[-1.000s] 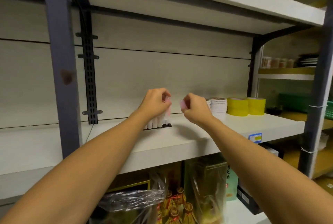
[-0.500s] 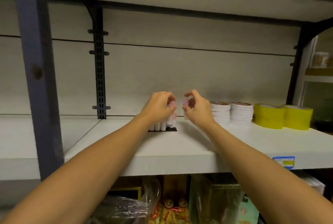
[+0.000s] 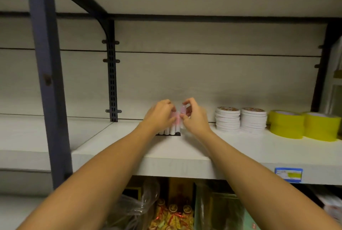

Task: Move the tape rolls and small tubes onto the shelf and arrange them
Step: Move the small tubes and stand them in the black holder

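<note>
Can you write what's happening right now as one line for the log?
left hand: holds row of small tubes | right hand: pinches one pink-capped tube | tape rolls: stacked on shelf

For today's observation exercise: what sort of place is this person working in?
Probably a shop or stockroom: a metal-framed shelf with a price label on its edge, stacked white tape rolls, yellow tape rolls, and packaged goods below.
</note>
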Demonstrator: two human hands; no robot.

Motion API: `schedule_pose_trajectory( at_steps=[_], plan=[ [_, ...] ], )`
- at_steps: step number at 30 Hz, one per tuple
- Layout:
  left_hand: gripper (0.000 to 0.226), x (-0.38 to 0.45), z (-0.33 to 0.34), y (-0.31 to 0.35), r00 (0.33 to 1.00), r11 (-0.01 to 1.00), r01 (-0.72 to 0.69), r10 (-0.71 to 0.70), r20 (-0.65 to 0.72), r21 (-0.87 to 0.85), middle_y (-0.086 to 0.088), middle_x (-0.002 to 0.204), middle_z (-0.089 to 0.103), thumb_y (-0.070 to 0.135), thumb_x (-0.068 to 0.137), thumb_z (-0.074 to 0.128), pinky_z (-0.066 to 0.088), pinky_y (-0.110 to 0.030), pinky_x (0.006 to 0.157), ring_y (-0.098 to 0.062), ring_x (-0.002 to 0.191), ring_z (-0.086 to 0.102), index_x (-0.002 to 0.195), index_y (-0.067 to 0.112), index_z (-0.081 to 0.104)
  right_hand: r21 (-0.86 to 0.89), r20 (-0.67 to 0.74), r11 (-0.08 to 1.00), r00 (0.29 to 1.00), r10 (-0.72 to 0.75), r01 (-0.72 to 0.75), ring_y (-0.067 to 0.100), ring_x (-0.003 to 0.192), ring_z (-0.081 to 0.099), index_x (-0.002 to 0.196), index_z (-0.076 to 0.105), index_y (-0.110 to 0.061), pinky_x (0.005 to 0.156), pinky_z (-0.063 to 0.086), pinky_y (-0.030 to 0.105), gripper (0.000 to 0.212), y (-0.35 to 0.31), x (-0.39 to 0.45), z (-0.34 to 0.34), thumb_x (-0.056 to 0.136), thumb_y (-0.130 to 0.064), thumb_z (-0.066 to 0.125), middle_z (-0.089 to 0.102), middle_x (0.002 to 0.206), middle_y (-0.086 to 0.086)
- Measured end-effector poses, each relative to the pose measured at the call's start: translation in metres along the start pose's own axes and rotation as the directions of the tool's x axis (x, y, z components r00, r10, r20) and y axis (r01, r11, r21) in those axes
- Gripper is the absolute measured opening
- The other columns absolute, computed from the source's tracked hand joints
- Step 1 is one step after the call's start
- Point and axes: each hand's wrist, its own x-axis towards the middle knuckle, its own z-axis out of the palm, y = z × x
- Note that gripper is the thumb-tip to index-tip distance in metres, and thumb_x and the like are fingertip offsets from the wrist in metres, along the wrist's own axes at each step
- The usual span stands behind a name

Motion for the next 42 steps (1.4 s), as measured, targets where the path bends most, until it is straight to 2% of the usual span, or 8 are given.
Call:
schedule_pose_trajectory(
  at_steps=[6, 11, 16, 22, 28, 37, 40, 42],
  plan=[
    [0.029, -0.006, 0.010, -0.002, 0.998, 1.000, -0.004, 0.005, -0.061, 0.012, -0.003, 0.114, 0.061, 0.029, 0.093, 0.065, 0.046, -0.038, 0.088, -0.026, 0.106, 0.056, 0.115, 0.011, 0.068, -0.014, -0.002, 1.000, 1.000, 0.018, -0.018, 0.021, 0.078, 0.061, 0.109, 0.057, -0.015, 0.074, 0.049, 0.030, 0.032, 0.002, 0.004, 0.005, 0.083, 0.000, 0.069, 0.063, 0.088, 0.005],
    [0.033, -0.005, 0.007, 0.002, 1.000, 0.995, -0.006, 0.007, -0.009, 0.101, -0.002, 0.119, 0.057, 0.035, 0.097, 0.061, 0.044, -0.036, 0.084, -0.027, 0.107, 0.055, 0.120, 0.013, 0.064, -0.038, 0.014, 0.998, 0.999, 0.042, -0.041, 0.024, 0.078, 0.057, 0.108, 0.057, -0.013, 0.073, 0.047, 0.032, 0.031, 0.002, -0.001, 0.016, 0.081, 0.001, 0.068, 0.061, 0.085, 0.007],
    [0.040, -0.014, 0.000, -0.005, 1.000, 0.997, -0.009, 0.009, 0.003, 0.073, -0.001, 0.128, 0.057, 0.027, 0.094, 0.056, 0.050, -0.040, 0.091, -0.028, 0.116, 0.056, 0.132, 0.016, 0.060, -0.045, 0.036, 0.998, 0.998, 0.050, -0.049, 0.026, 0.078, 0.056, 0.107, 0.056, -0.014, 0.071, 0.046, 0.033, 0.030, 0.004, -0.003, 0.016, 0.082, 0.001, 0.064, 0.061, 0.084, 0.010],
    [0.038, -0.029, -0.007, -0.021, 0.976, 0.983, 0.178, -0.169, -0.137, 0.054, -0.001, 0.129, 0.056, 0.015, 0.095, 0.048, 0.048, -0.038, 0.092, -0.024, 0.116, 0.055, 0.131, 0.013, 0.058, -0.070, 0.077, 0.996, 0.996, 0.054, -0.049, 0.023, 0.075, 0.052, 0.102, 0.055, -0.014, 0.066, 0.038, 0.027, 0.030, 0.005, -0.003, 0.019, 0.079, 0.003, 0.065, 0.058, 0.083, 0.008],
    [0.034, -0.037, -0.011, -0.026, 0.960, 0.973, 0.214, -0.193, -0.202, 0.085, -0.001, 0.126, 0.058, 0.014, 0.096, 0.048, 0.048, -0.035, 0.091, -0.021, 0.114, 0.055, 0.128, 0.012, 0.060, -0.137, 0.133, 0.991, 0.991, 0.015, 0.004, 0.025, 0.078, 0.049, 0.103, 0.054, -0.009, 0.067, 0.035, 0.029, 0.027, 0.005, -0.002, 0.016, 0.081, 0.001, 0.066, 0.055, 0.085, 0.006],
    [0.029, -0.048, -0.009, -0.009, 0.949, 0.951, 0.275, -0.245, -0.199, 0.143, -0.003, 0.117, 0.058, 0.015, 0.090, 0.053, 0.046, -0.036, 0.089, -0.025, 0.109, 0.053, 0.118, 0.012, 0.060, -0.308, 0.176, 0.948, 0.984, -0.032, 0.085, 0.029, 0.073, 0.045, 0.098, 0.046, -0.008, 0.063, 0.043, 0.041, 0.024, -0.003, -0.007, 0.015, 0.080, 0.008, 0.049, 0.054, 0.081, 0.010],
    [0.025, -0.053, -0.015, 0.002, 0.958, 0.939, 0.264, -0.229, -0.170, 0.221, -0.004, 0.116, 0.056, 0.015, 0.089, 0.054, 0.045, -0.036, 0.086, -0.027, 0.106, 0.053, 0.114, 0.012, 0.058, -0.313, 0.236, 0.944, 0.971, -0.028, 0.104, 0.032, 0.079, 0.050, 0.104, 0.046, -0.009, 0.065, 0.042, 0.041, 0.025, 0.000, -0.008, 0.009, 0.083, 0.004, 0.049, 0.057, 0.085, 0.010],
    [0.023, -0.057, -0.020, 0.010, 0.968, 0.938, 0.239, -0.210, -0.138, 0.252, -0.005, 0.114, 0.055, 0.014, 0.089, 0.054, 0.046, -0.037, 0.083, -0.028, 0.103, 0.053, 0.112, 0.012, 0.057, -0.320, 0.280, 0.942, 0.960, -0.005, 0.098, 0.034, 0.093, 0.056, 0.120, 0.046, -0.012, 0.073, 0.049, 0.041, 0.036, 0.001, -0.010, 0.002, 0.086, -0.002, 0.053, 0.061, 0.099, 0.012]
  ],
)
